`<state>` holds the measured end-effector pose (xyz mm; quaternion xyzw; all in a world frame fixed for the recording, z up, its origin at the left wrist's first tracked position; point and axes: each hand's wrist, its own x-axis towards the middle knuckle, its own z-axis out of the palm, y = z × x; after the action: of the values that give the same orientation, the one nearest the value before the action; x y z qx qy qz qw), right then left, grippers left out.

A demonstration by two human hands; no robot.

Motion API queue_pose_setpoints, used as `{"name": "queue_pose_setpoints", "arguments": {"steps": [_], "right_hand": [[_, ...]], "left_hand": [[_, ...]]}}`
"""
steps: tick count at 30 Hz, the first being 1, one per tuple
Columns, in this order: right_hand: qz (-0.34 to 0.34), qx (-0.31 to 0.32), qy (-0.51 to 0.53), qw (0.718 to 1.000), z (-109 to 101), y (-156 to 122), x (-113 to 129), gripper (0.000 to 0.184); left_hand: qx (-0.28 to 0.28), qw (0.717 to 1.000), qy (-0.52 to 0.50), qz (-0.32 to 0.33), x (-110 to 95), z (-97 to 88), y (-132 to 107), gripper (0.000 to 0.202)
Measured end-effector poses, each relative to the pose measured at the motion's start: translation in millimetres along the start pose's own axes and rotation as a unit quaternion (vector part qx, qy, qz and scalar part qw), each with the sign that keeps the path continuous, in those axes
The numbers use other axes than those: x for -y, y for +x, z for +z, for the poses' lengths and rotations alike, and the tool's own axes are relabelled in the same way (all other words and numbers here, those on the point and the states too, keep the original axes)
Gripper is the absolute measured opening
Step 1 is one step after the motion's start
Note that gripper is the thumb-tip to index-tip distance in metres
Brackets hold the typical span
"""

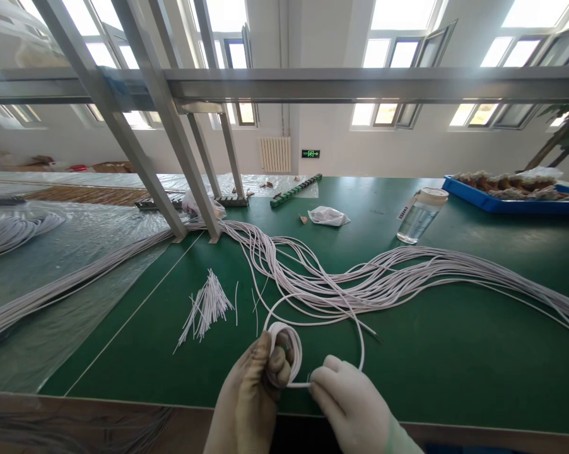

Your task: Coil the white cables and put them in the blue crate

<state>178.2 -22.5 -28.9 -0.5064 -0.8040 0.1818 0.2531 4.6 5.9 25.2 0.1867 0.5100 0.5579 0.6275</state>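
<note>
My left hand (256,384), in a soiled pale glove, is closed around a small coil of white cable (296,356), its fingers partly inside the loops. To its right, my right hand (348,397), in a cleaner white glove, pinches the strand that runs out from the bottom of the coil. From there the cable curves up behind the right hand toward a long bundle of white cables (322,293) lying across the table. One cable end (373,335) with a bare dark tip points right, just beyond the coil.
A pile of short white cable pieces (211,302) lies left on the green table (455,372). Metal frame posts (171,126) stand behind it. A water bottle (421,216), a small plastic bag (328,216), a green slotted strip (296,191) and a blue tray (502,203) sit farther back.
</note>
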Motion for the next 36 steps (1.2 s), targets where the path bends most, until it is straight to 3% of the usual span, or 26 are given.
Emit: {"name": "queue_pose_setpoints", "arguments": {"steps": [3,6,11,15,19,22,25,32,36], "right_hand": [[0.030,0.031,-0.005,0.999,-14.0,11.3,-19.1,0.021],[0.006,0.041,-0.054,0.998,-28.4,30.5,-34.2,0.020],[0.007,-0.002,-0.142,0.990,-43.4,62.4,-21.7,0.023],[-0.003,-0.057,-0.155,0.986,-39.6,68.5,7.5,0.019],[-0.014,-0.084,-0.200,0.976,-22.7,57.2,24.4,0.016],[-0.003,-0.059,-0.262,0.963,-8.6,45.9,28.1,0.008],[-0.003,-0.052,-0.282,0.958,5.5,34.2,29.9,0.023],[-0.015,-0.070,-0.245,0.967,40.6,-2.9,41.1,0.027],[-0.035,-0.065,-0.238,0.968,29.9,-5.0,30.7,0.013]], "left_hand": [[0.051,0.998,0.014,-0.038,-12.8,-8.6,-7.8,0.028],[0.108,0.991,0.049,-0.063,-19.6,-14.0,-19.4,0.034],[0.191,0.957,0.185,-0.111,-3.9,-8.5,-24.2,0.048],[0.157,0.946,0.270,-0.083,12.4,2.6,-18.8,0.053],[0.059,0.958,0.273,-0.059,17.8,9.1,-14.5,0.063],[0.002,0.966,0.234,-0.110,15.9,9.8,-12.6,0.058],[-0.039,0.973,0.189,-0.130,13.3,9.8,-13.7,0.043],[-0.045,0.994,0.101,-0.009,0.4,4.2,-15.3,0.014],[-0.004,0.999,-0.002,0.040,-4.4,-12.0,-5.3,0.008]]}}
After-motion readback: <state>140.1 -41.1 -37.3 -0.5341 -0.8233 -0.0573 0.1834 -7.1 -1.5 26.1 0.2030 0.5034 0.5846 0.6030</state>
